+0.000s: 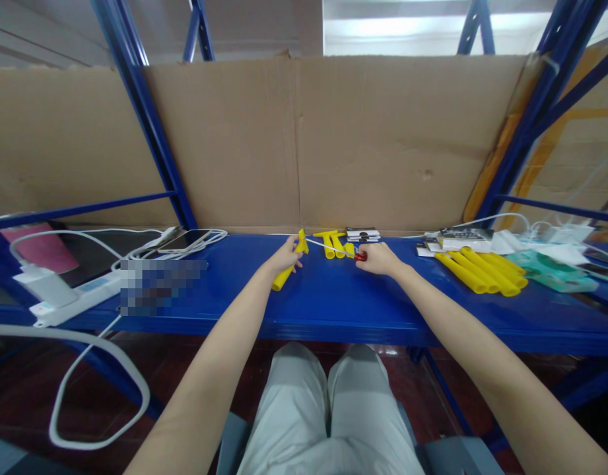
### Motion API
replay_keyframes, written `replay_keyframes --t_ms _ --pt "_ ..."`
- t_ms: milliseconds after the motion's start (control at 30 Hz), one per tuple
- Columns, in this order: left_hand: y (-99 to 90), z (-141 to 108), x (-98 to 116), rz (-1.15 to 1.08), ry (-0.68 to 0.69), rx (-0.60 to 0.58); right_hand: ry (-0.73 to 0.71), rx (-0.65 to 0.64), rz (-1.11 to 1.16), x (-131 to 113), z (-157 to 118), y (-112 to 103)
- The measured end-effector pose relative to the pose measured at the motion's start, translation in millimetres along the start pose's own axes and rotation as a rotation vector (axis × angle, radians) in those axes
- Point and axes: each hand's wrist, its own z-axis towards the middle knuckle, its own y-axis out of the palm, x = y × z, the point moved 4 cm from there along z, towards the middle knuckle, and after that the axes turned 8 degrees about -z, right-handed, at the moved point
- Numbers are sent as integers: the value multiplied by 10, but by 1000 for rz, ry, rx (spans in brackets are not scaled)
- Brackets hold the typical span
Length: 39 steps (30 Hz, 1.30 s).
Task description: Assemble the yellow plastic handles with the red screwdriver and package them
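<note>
My left hand (286, 257) is wrapped round a yellow plastic tube (280, 280) with a wider, angular yellow piece at its upper end. My right hand (380, 258) grips what looks like a screwdriver (360, 256) by its red handle. Its thin, pale shaft points left, and the tip reaches close to the top of the yellow tube; whether they touch I cannot tell. Between my hands, farther back, lie several short yellow plastic parts (329, 247) on the blue shelf (333, 303). A small stack of black-and-white boxes (363, 234) sits just behind my right hand.
Several yellow tubes (482, 272) lie at the right beside a green plastic packet (556, 270). On the left are a white power strip (78, 300) with a plugged-in adapter and coiled white cables (199, 243). A cardboard wall (363, 145) closes the back, between blue posts (155, 132).
</note>
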Motion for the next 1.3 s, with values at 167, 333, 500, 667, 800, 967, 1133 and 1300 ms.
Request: replay_keyframes --t_ms 167,333,500,667,800,967,1133,1300 --pt "0 -3 3 -1 -2 -1 35 8 6 -5 10 34" --pt "1 -2 -1 14 5 -10 39 37 19 20 4 23" --pt "5 -23 20 20 10 -13 23 59 -3 68 -4 -29" --pt "5 -62 58 11 5 -2 28 88 -41 76 3 -56" --pt "5 -74 75 9 -1 -10 81 59 -47 88 1 -37" --pt "13 -67 68 -10 5 -28 81 34 -2 96 -7 -35" --pt "10 -59 59 -12 22 -25 71 40 -6 100 0 -57" --pt "4 -39 43 9 16 -32 63 46 17 99 4 -50"
